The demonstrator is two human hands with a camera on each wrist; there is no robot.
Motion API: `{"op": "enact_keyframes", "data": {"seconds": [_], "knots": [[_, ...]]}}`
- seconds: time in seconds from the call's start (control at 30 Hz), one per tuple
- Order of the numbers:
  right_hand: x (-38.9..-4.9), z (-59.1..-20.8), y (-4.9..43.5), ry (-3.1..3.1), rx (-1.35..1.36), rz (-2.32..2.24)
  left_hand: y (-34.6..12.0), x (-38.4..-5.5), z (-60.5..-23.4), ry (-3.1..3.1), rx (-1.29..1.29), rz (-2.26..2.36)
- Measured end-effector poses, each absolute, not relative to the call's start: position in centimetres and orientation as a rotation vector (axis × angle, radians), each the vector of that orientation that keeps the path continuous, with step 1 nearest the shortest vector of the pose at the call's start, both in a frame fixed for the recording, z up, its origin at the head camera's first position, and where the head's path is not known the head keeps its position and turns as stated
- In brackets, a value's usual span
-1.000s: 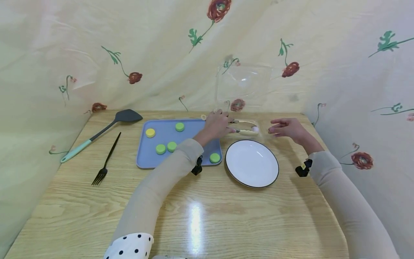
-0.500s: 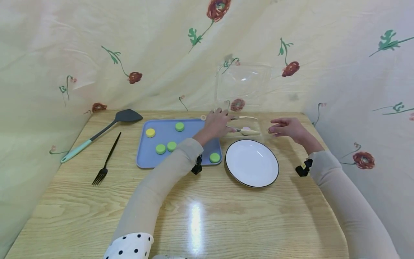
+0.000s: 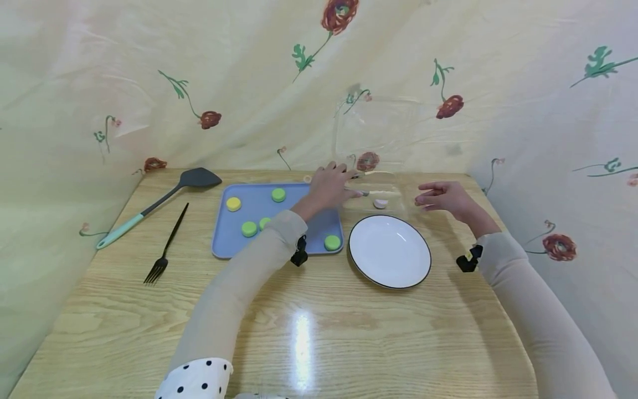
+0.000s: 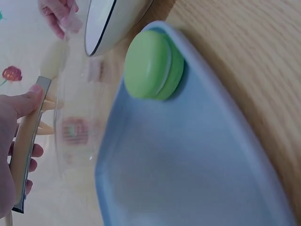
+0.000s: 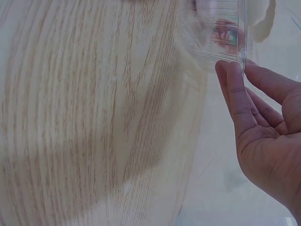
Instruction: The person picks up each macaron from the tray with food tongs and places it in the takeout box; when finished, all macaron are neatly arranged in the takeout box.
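My left hand point(image 3: 329, 191) grips a pair of tongs point(image 4: 29, 141) with a metal-edged handle and cream tips. The tongs' tips stand apart over a clear plastic box point(image 3: 356, 209), whose transparent lid point(image 3: 376, 130) stands raised behind it. Inside the box lies a pale pink macaron point(image 3: 381, 204), apart from the tips. My right hand point(image 3: 443, 198) pinches the box's rim between thumb and fingers, as the right wrist view shows. Left of the box, partly hidden by my left arm, is a blue tray point(image 3: 304, 191) holding a yellow macaron point(image 3: 233, 204) and several green macarons point(image 4: 150, 66).
A white plate point(image 3: 390, 252) with a dark rim stands just in front of the box. At the left of the wooden table point(image 3: 389, 343) lie a black fork point(image 3: 164, 252) and a spatula point(image 3: 164, 200) with a mint handle. A flowered cloth hangs behind.
The tongs have come up and away from the pale pink macaron, which was at their tips and now lies nearer the box's front. My left hand has shifted slightly left; my right has stayed.
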State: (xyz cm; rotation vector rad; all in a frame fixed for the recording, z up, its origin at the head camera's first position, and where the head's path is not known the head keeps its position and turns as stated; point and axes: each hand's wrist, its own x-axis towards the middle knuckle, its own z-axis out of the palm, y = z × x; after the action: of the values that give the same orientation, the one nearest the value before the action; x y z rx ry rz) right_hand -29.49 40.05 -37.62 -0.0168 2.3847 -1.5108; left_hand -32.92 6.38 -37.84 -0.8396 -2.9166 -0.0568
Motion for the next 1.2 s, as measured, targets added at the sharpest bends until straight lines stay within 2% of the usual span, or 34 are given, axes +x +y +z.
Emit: {"op": "enact_keyframes", "data": {"seconds": [0.6, 1.2], "knots": [[-29.3, -37.5, 39.9, 2.387, -0.045, -1.490, -2.2, -31.9, -35.8, -2.817, -0.802, -0.208], [-29.7, -37.9, 40.2, 2.378, -0.054, -1.490, -11.2, -28.0, -37.2, -2.755, -0.982, -0.351]]}}
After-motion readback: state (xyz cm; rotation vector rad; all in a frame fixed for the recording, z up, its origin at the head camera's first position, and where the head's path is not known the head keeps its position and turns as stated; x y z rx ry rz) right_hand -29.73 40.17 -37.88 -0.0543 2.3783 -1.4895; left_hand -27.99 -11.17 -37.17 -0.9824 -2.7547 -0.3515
